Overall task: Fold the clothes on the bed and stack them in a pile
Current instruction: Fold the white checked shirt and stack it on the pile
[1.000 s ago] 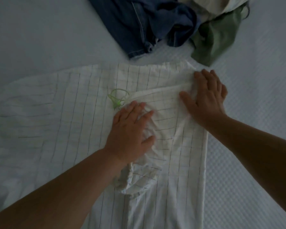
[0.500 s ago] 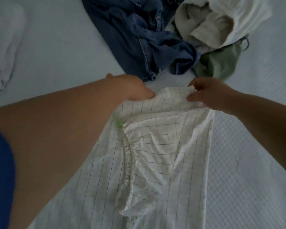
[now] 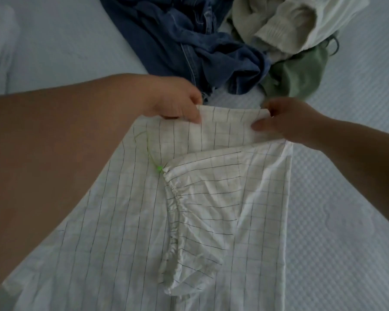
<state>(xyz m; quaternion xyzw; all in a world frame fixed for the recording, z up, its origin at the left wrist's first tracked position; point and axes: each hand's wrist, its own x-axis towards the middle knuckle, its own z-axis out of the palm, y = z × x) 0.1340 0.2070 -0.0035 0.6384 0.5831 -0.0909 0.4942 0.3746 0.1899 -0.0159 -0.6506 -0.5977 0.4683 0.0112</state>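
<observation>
A white garment with a thin dark grid (image 3: pixel 213 209) lies spread on the bed, a gathered elastic sleeve cuff folded across its middle and a small green tag (image 3: pixel 159 168) beside it. My left hand (image 3: pixel 177 104) pinches the garment's far edge on the left. My right hand (image 3: pixel 285 122) pinches the same edge on the right. Between the two hands the far edge is lifted off the bed and held taut. My left forearm hides the garment's left part.
Beyond the hands lies a heap of unfolded clothes: blue denim (image 3: pixel 189 41), a cream ribbed garment (image 3: pixel 285 25) and a green one (image 3: pixel 299 75). A white cloth (image 3: pixel 0 46) sits at the far left. The pale textured bed cover (image 3: pixel 346 198) runs along the right.
Both hands left the flat press on the garment, moved to its far edge and pinched it. The edge has since risen and come slightly toward me.
</observation>
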